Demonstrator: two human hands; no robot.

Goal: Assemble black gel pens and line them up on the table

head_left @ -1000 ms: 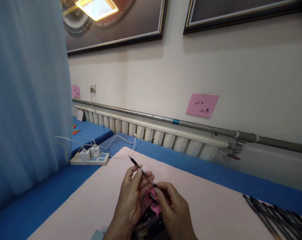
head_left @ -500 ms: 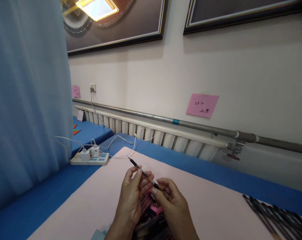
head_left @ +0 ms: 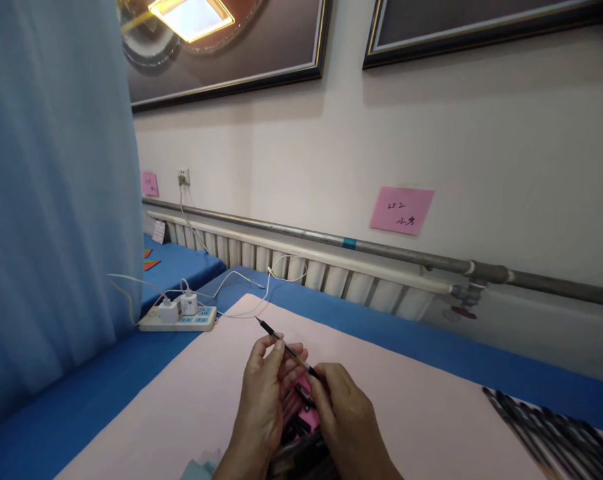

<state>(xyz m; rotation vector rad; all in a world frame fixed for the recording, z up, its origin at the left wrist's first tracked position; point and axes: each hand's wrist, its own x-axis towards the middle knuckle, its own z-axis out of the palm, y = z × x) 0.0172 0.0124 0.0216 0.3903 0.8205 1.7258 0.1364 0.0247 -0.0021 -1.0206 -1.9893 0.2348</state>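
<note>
A slim pen with a clear barrel and black ends slants between my two hands, its tip pointing up and left. My left hand pinches it behind the tip with thumb and index finger. At the lower end, the fingers of my right hand close on the pen's black end. Beneath both hands lie several black pen parts in and around something bright pink; my hands hide much of this heap.
Several black pens lie side by side at the right on the pink sheet. A white power strip with chargers and cables rests on the blue surface at left. A radiator and pipe run along the wall. A blue curtain hangs left.
My right hand's fingers have closed in more tightly around the pen's lower end. The left hand's pinch and the pen's slant stay nearly the same.
</note>
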